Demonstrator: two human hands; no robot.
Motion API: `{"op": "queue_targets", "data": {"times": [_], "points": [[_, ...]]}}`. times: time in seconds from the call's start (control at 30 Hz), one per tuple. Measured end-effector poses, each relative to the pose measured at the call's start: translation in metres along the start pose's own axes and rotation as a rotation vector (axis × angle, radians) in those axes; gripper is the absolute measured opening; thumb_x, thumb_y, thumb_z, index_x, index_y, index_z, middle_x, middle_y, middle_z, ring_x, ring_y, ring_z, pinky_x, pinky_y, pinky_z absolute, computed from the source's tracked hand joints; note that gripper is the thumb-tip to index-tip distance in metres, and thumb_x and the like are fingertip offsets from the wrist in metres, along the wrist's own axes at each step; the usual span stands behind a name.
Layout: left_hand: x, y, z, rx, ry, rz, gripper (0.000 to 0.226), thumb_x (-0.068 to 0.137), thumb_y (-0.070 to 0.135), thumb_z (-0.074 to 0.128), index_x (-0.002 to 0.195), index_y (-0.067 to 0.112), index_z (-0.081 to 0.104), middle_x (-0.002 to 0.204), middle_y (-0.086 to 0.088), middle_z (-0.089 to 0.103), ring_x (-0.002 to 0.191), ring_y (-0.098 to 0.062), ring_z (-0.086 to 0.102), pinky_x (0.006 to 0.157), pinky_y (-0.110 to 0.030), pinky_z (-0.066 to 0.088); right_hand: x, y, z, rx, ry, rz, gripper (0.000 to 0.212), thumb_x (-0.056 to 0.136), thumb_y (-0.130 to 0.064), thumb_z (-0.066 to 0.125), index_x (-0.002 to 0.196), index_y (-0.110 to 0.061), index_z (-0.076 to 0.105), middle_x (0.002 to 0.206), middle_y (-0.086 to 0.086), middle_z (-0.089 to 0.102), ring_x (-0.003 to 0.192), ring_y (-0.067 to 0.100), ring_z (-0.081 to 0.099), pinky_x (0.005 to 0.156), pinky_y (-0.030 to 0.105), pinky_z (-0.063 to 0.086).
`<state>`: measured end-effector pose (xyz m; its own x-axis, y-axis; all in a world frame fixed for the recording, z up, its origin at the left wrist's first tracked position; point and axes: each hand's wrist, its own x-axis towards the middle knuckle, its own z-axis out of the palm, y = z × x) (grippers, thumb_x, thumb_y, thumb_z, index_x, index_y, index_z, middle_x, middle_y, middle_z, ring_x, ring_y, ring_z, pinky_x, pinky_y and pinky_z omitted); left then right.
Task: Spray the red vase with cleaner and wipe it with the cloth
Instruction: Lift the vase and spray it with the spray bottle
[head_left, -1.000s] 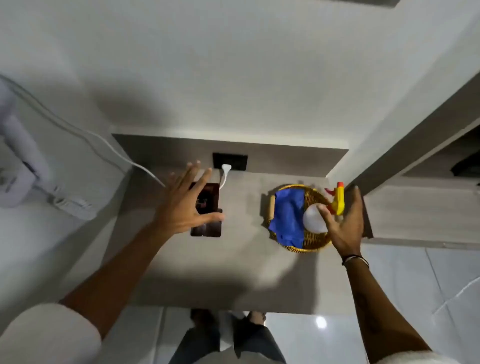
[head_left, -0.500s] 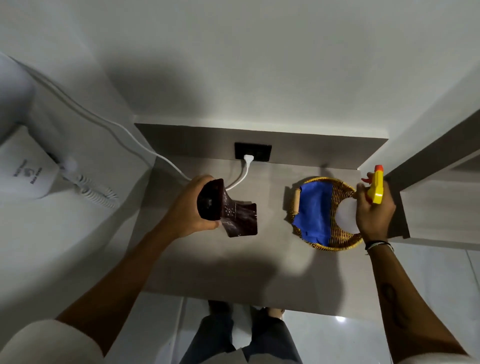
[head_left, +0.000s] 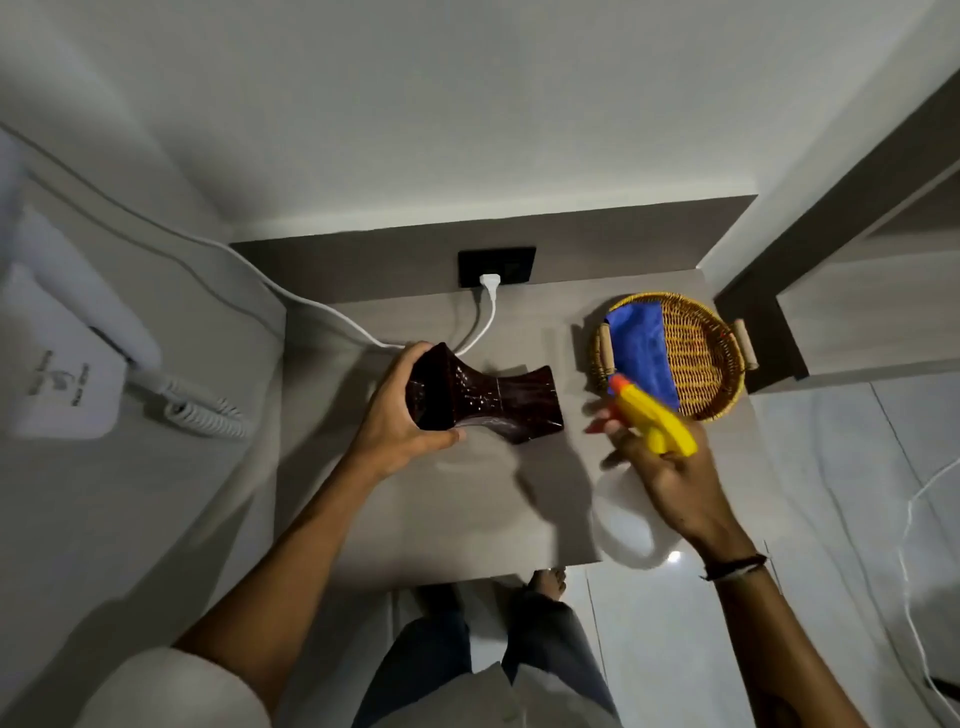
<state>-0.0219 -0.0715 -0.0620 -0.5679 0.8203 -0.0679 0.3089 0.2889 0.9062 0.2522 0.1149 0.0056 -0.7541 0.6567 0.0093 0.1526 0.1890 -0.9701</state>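
The red vase (head_left: 483, 397) is held tipped on its side over the middle of the bench (head_left: 467, 509), toward the back edge, mouth end gripped in the left hand (head_left: 400, 415); left fingers are wrapped around the rim end, thumb underneath. Whether the vase base touches the bench cannot be told. The spray bottle (head_left: 644, 467) is gripped in the right hand (head_left: 670, 478) over the front right corner, yellow trigger head with orange nozzle pointed roughly at the vase; right fingers (head_left: 605, 426) are blurred, partly curled at the trigger, whether squeezed cannot be told. Blue cloth (head_left: 641, 353) is left in the wicker basket (head_left: 722, 364) at the back right corner. White cable (head_left: 483, 322) is plugged into the socket (head_left: 496, 266) behind the vase.

Step judged: spray stage, aim being set, no wiping yet. Next move calls for the nozzle to be lined up on the vase body and the trigger pulled, vase kept steady, spray kept off the socket; then the bottle must be put down and the cloth taken.
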Motion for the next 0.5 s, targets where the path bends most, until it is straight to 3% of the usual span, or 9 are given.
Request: {"op": "queue_targets", "data": {"times": [0.07,0.1,0.2,0.23,0.3,0.4,0.5], "points": [[-0.001,-0.002,-0.001,-0.007,0.007,0.007,0.106,0.056,0.036,0.096,0.148,0.045,0.044,0.148,0.020,0.054,0.137,0.008,0.052,0.111,-0.008,0.037,0.004,0.004,0.024,0.075,-0.103,0.133,0.046,0.103,-0.014,0.067,0.142,-0.039,0.063,0.104,0.006,0.080,0.087,0.018,0.078,0.053,0.038,0.064],[-0.001,-0.003,-0.002,-0.009,0.010,0.003,0.107,0.056,0.035,0.096,0.149,0.044,0.044,0.149,0.017,0.055,0.138,0.008,0.051,0.113,-0.009,0.037,0.009,0.007,0.033,0.058,-0.138,0.168,0.046,0.104,-0.013,0.068,0.141,-0.041,0.065,0.098,0.007,0.080,0.078,0.022,0.074,0.049,0.036,0.059],[-0.002,-0.008,-0.004,0.007,0.018,-0.001,0.110,0.055,0.038,0.095,0.153,0.037,0.044,0.151,0.009,0.055,0.139,0.010,0.049,0.114,-0.009,0.036,0.019,0.019,0.054,-0.117,-0.198,0.168,0.032,0.104,-0.028,0.071,0.136,-0.030,0.074,0.090,0.016,0.075,0.075,0.033,0.066,0.057,0.032,0.054],[-0.002,-0.009,-0.005,0.011,0.017,0.001,0.112,0.055,0.041,0.095,0.154,0.034,0.045,0.152,0.008,0.054,0.139,0.010,0.048,0.114,-0.009,0.036,0.022,0.022,0.058,-0.189,-0.217,0.175,0.029,0.103,-0.036,0.071,0.128,-0.022,0.077,0.087,0.016,0.073,0.076,0.033,0.066,0.062,0.037,0.056],[-0.004,-0.010,-0.006,0.018,0.009,0.006,0.114,0.055,0.044,0.095,0.156,0.034,0.044,0.151,0.014,0.054,0.139,0.013,0.047,0.113,-0.007,0.035,0.028,0.022,0.063,-0.368,-0.241,0.193,0.043,0.101,-0.052,0.067,0.117,-0.012,0.075,0.082,0.010,0.071,0.075,0.030,0.066,0.074,0.050,0.058],[-0.007,-0.009,-0.007,0.041,0.019,0.012,0.105,0.055,0.045,0.096,0.145,0.060,0.043,0.145,0.041,0.050,0.136,0.020,0.046,0.110,-0.003,0.034,0.029,0.018,0.058,-0.533,-0.243,0.157,0.050,0.098,-0.061,0.059,0.124,-0.021,0.074,0.086,0.001,0.073,0.080,0.026,0.068,0.079,0.049,0.059],[-0.009,-0.003,-0.007,0.065,0.034,0.003,0.106,0.054,0.046,0.097,0.138,0.073,0.039,0.144,0.041,0.049,0.135,0.019,0.047,0.109,-0.002,0.034,0.024,0.018,0.047,-0.478,-0.197,0.155,0.034,0.101,-0.052,0.065,0.117,-0.025,0.077,0.081,0.000,0.072,0.077,0.028,0.067,0.075,0.048,0.059]]}}
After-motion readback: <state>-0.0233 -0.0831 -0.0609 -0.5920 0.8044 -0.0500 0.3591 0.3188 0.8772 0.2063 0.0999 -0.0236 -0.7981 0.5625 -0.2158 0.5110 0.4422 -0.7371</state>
